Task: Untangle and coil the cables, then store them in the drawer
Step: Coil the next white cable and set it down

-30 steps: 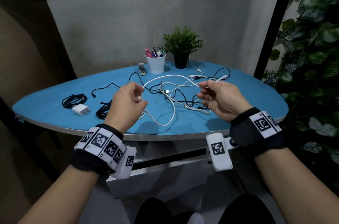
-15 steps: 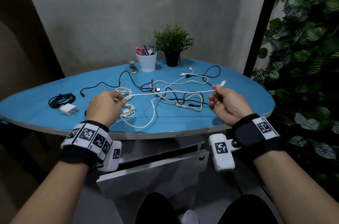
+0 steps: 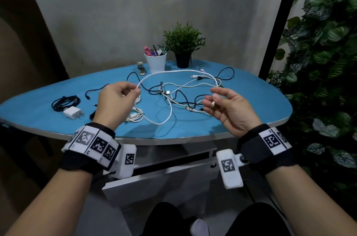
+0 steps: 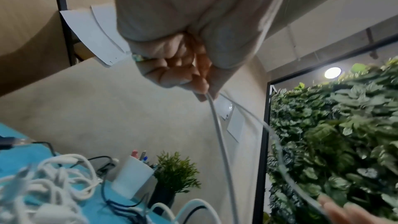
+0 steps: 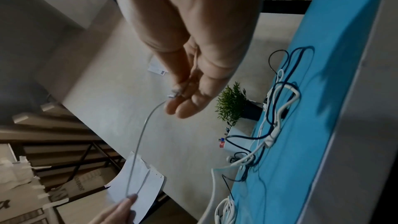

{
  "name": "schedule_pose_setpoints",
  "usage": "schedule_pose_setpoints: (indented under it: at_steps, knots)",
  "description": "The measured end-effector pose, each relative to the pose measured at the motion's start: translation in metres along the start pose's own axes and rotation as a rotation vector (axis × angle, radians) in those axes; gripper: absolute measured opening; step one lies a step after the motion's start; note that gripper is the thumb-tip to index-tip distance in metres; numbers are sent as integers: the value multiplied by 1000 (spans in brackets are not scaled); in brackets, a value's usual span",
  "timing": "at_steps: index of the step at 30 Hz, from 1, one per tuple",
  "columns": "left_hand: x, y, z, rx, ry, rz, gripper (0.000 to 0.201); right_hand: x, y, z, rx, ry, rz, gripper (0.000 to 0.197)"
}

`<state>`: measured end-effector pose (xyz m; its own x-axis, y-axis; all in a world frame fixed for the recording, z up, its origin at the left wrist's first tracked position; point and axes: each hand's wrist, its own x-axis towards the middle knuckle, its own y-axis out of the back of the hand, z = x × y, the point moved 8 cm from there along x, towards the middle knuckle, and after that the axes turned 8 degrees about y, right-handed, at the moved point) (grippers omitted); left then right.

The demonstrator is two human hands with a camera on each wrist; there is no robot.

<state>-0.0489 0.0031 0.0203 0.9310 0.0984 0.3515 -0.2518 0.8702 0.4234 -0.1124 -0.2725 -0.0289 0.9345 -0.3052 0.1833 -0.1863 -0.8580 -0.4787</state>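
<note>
A white cup (image 3: 155, 62) crammed with pens is being seen standing at the back of the blue table (image 3: 251, 98), just beside a small potted plant (image 3: 183, 45), while a stapler (image 3: 140, 68) is lying to its left and leafy greenery (image 3: 326, 46) is filling the right side.
</note>
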Motion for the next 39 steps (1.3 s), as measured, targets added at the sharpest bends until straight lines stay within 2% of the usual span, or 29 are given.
schedule_pose_setpoints:
  at_steps: [2,4,7,10,13,15,19,21,24,29,31,33,35,37,39]
  knots:
    - [-1,10,10,-122,-38,88,3,-2,1,7,17,-38,6,18]
    - [-4,17,17,-151,-66,154,5,-7,-4,15,36,-111,-23,19]
    - [-10,7,19,42,-77,103,8,-15,-16,23,-4,-175,-103,13]
    - [-19,-21,16,338,-130,-77,11,-16,-26,13,93,-138,-111,21]
    - [-35,-59,11,539,-189,-447,14,-11,-28,-6,258,-40,-68,22]
    - [-48,-73,5,621,-171,-644,14,-6,-24,-18,376,19,-52,25]
    - [-58,-76,2,624,-102,-786,14,5,-9,-31,451,91,13,25]
    - [-59,-73,3,589,-59,-796,13,8,-2,-28,380,111,54,28]
    - [-57,-62,10,497,-26,-751,10,10,0,-20,130,159,98,38]
    - [-41,-36,35,338,-147,-469,17,12,1,-6,-403,207,160,30]
    - [-41,-31,46,304,-234,-381,19,12,-2,-3,-450,204,155,31]
    - [-47,-37,53,320,-288,-415,15,11,-7,-8,-298,215,154,31]
    - [-58,-50,52,372,-291,-563,9,10,-5,-15,-208,233,170,32]
    - [-64,-58,47,409,-275,-668,7,11,1,-18,-384,229,158,30]
    - [-62,-57,48,435,-308,-645,9,11,-3,-14,-680,198,20,31]
